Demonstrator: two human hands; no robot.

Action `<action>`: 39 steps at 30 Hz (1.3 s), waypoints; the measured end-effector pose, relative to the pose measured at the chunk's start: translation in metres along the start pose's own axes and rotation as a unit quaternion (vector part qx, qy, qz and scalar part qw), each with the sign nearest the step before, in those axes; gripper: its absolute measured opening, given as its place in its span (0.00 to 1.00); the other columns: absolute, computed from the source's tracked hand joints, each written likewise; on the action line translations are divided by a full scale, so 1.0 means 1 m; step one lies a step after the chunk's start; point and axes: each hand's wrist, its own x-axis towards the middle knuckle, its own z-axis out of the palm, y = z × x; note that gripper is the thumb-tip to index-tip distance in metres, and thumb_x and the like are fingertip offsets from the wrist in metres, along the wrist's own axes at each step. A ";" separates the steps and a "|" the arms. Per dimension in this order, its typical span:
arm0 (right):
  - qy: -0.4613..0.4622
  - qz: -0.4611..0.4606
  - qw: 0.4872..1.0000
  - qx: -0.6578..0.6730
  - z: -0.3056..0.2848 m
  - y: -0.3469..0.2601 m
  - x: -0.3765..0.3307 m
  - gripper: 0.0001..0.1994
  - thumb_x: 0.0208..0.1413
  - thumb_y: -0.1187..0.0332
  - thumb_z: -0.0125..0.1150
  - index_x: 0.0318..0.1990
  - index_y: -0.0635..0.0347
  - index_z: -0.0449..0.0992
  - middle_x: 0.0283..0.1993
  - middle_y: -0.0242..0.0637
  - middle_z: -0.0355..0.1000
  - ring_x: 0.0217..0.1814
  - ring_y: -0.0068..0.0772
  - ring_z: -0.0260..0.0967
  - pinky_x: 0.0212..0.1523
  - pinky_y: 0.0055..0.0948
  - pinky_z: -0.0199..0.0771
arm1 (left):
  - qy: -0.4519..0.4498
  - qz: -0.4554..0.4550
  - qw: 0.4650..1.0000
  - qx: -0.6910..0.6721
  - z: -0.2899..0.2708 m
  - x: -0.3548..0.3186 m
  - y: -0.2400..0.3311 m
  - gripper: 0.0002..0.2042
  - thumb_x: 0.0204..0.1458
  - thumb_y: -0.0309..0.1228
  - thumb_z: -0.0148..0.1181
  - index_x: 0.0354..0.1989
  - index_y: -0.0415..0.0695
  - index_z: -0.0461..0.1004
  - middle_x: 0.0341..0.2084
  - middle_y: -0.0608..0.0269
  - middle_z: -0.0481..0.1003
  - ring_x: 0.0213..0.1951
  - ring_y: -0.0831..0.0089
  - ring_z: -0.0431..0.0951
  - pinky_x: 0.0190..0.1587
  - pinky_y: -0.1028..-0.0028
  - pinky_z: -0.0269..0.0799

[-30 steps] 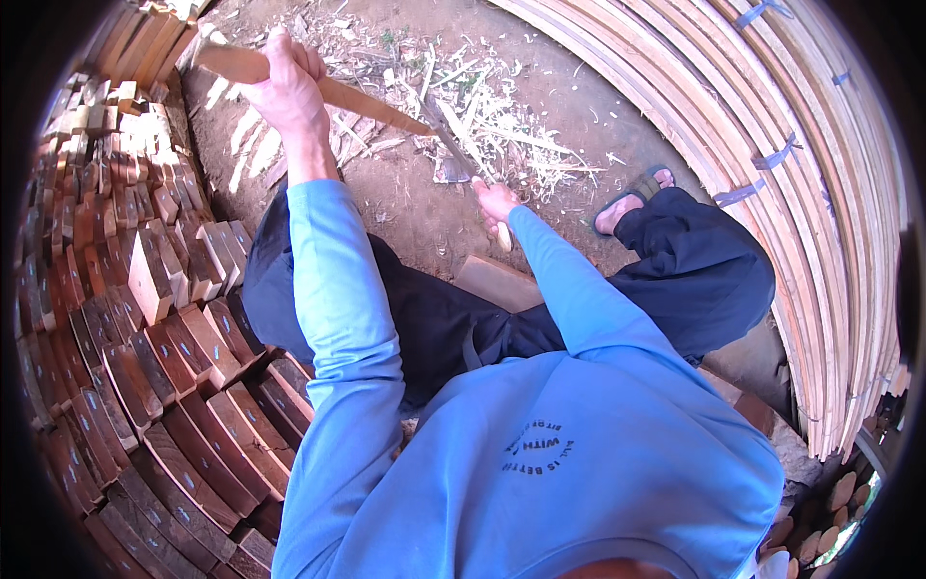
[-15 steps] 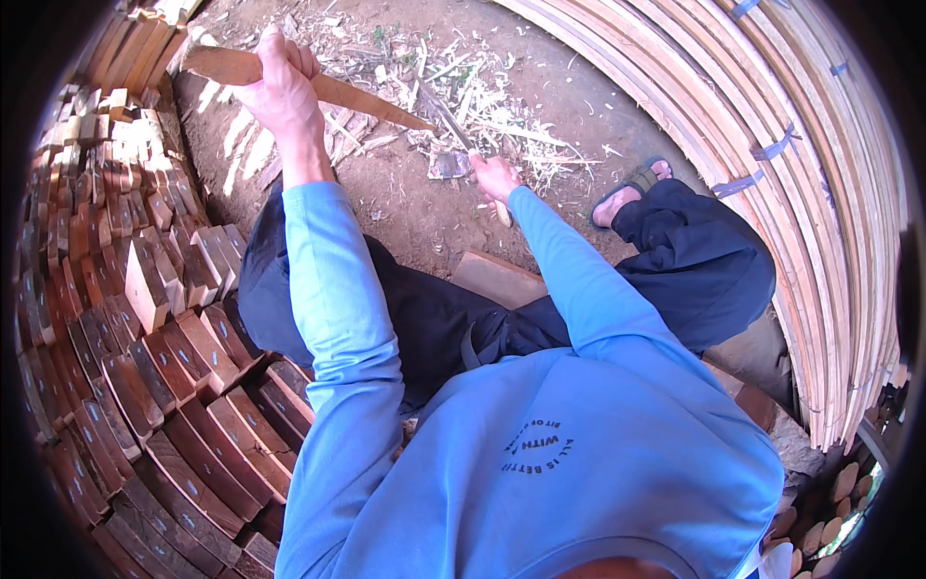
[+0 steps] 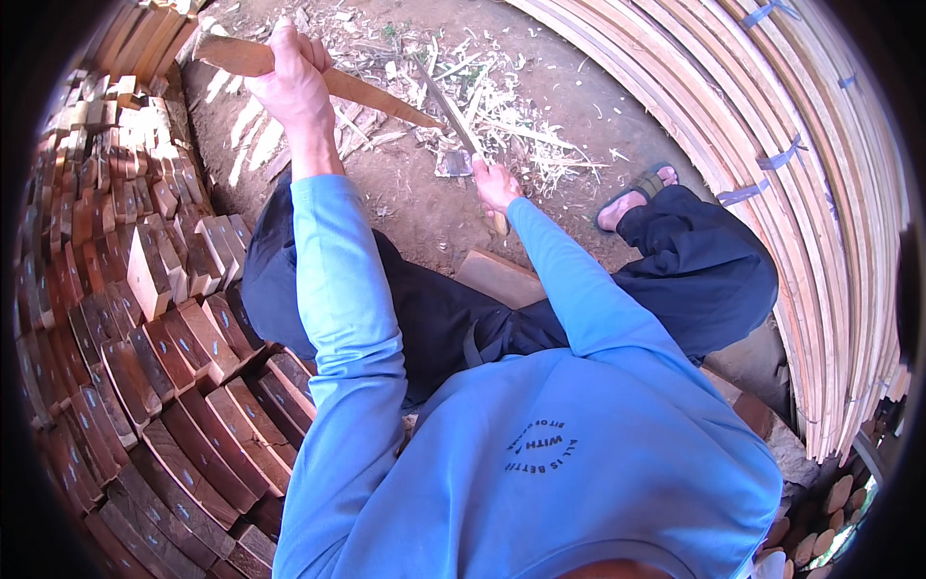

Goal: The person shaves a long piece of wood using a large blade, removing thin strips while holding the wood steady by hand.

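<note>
My left hand (image 3: 297, 89) is stretched far forward, its fingers wrapped round a tapered piece of wood (image 3: 371, 96). The wood's broad end sticks out left of the fist, and its narrow end points right. In my right hand (image 3: 494, 185) is a long knife (image 3: 446, 111), gripped by its handle. The handle's butt shows below the fist. The blade slants forward and left, close to the wood's narrow tip; whether they touch I cannot tell.
Pale wood shavings (image 3: 521, 130) litter the dirt ground ahead. Stacked wooden blocks (image 3: 183, 454) fill the left side. Long bundled wooden strips (image 3: 772, 222) curve along the right, tied with bluish bands. A flat block (image 3: 500, 278) lies between my legs, and my sandaled foot (image 3: 632, 198) is at right.
Both hands appear slightly farther right, along with a small shift of the whole view. The knife's blade now points more steeply forward. Both grips are unchanged.
</note>
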 end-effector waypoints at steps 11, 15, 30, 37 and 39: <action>0.004 0.026 0.997 0.079 -0.007 -0.008 -0.006 0.29 0.66 0.44 0.45 0.31 0.66 0.71 0.20 0.36 0.65 0.18 0.29 0.66 0.17 0.34 0.71 | -0.008 0.002 1.000 -0.009 -0.002 0.002 -0.004 0.18 0.60 0.28 0.55 0.17 0.47 0.60 0.10 0.71 0.57 0.12 0.81 0.56 0.16 0.74 0.54; -0.033 0.047 0.997 0.051 -0.015 0.002 0.010 0.29 0.66 0.44 0.46 0.31 0.68 0.70 0.19 0.36 0.65 0.17 0.29 0.65 0.15 0.34 0.69 | 0.006 -0.001 1.000 0.010 0.001 0.004 -0.002 0.19 0.61 0.27 0.52 0.16 0.48 0.56 0.10 0.72 0.54 0.13 0.80 0.53 0.18 0.73 0.51; -0.023 0.008 0.995 0.093 -0.021 -0.010 -0.004 0.29 0.65 0.44 0.45 0.29 0.65 0.71 0.17 0.33 0.63 0.17 0.30 0.63 0.18 0.36 0.70 | -0.008 0.004 1.000 0.022 0.003 -0.003 0.001 0.18 0.60 0.27 0.50 0.17 0.49 0.55 0.10 0.72 0.52 0.13 0.81 0.51 0.18 0.74 0.48; -0.006 0.029 0.998 -0.057 -0.004 -0.010 -0.005 0.30 0.67 0.45 0.44 0.24 0.65 0.69 0.16 0.34 0.64 0.14 0.30 0.63 0.14 0.34 0.67 | 0.014 -0.005 1.000 0.018 0.000 0.000 -0.001 0.19 0.60 0.27 0.52 0.17 0.49 0.55 0.10 0.72 0.52 0.14 0.80 0.50 0.19 0.73 0.49; -0.026 -0.004 1.000 -0.010 -0.010 -0.018 -0.008 0.30 0.67 0.45 0.45 0.23 0.64 0.69 0.15 0.34 0.64 0.14 0.30 0.64 0.14 0.33 0.68 | 0.011 0.002 1.000 0.024 0.003 -0.003 0.001 0.19 0.60 0.27 0.52 0.17 0.49 0.55 0.10 0.72 0.52 0.14 0.80 0.50 0.19 0.73 0.49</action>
